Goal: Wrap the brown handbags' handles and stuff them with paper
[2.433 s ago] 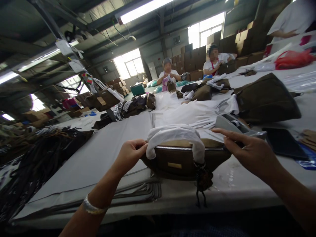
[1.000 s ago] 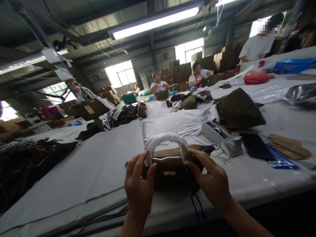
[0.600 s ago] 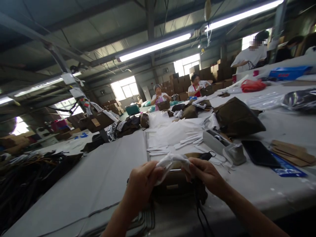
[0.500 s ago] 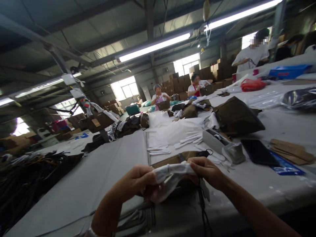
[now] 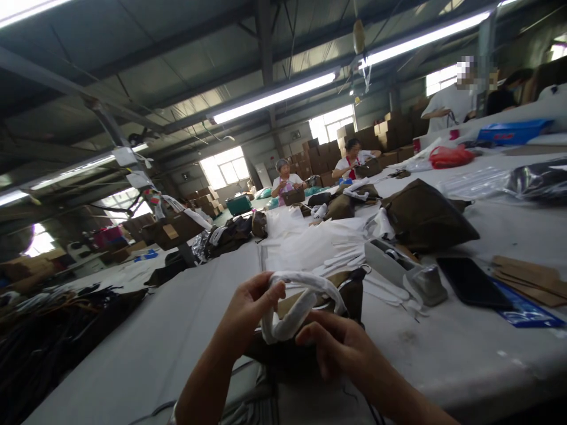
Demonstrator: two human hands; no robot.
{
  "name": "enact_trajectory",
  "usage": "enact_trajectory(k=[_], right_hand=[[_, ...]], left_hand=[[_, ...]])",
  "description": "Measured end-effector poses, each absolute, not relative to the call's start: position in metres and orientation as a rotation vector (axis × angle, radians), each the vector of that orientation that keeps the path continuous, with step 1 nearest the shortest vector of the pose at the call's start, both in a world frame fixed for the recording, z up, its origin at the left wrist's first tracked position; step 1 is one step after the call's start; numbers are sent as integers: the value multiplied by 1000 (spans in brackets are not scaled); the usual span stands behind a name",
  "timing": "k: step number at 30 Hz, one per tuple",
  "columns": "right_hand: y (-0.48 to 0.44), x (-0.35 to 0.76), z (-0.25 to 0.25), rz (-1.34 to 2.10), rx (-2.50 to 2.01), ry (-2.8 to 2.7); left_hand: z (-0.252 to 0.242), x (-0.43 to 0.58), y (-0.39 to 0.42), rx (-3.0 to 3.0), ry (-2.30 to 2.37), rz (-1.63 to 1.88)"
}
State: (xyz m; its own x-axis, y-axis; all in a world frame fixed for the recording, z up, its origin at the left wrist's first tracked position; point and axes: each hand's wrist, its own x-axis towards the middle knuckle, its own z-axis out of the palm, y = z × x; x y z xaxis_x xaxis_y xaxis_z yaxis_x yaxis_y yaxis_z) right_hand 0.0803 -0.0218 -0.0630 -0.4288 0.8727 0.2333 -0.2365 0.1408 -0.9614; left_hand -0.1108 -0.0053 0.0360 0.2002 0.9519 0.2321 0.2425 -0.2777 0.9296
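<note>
An olive-brown bag (image 5: 354, 295) with metal zips lies at the near edge of the table, its front in shadow. Its two looped handles (image 5: 296, 313) are wrapped in thin white material and stand up from the top. My left hand (image 5: 259, 301) pinches the left side of a wrapped handle between thumb and fingers. Close by, my right hand (image 5: 339, 342) is closed, its thumb and index finger bent together beside the nearer handle's right end. What those fingers hold, if anything, is hidden.
White strips (image 5: 345, 260) and sheets lie beyond the bag. A grey dispenser (image 5: 385, 260), a black phone (image 5: 473, 282), brown card pieces (image 5: 529, 277) and another olive bag (image 5: 427, 215) are to the right. Dark straps (image 5: 66, 336) heap at left. Several co-workers sit or stand farther off.
Both hands held a loose white wrap stretched between them; now the handles stand up, wrapped. My right hand has moved down and left, and my left hand slightly up.
</note>
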Motion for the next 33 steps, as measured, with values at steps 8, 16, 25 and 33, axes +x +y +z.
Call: enact_trajectory(k=[8, 16, 25, 33], right_hand=[[-3, 52, -12, 1664, -129, -1080], [-4, 100, -38, 805, -768, -1859], [-11, 132, -91, 192, -939, -1610], [-16, 161, -128, 530, -817, -1729]], left_hand=[[27, -101, -18, 2273, 1481, 1337], [38, -109, 4, 1582, 1234, 1227], [36, -80, 6, 1071, 888, 1659], [6, -48, -51, 646, 868, 1000]])
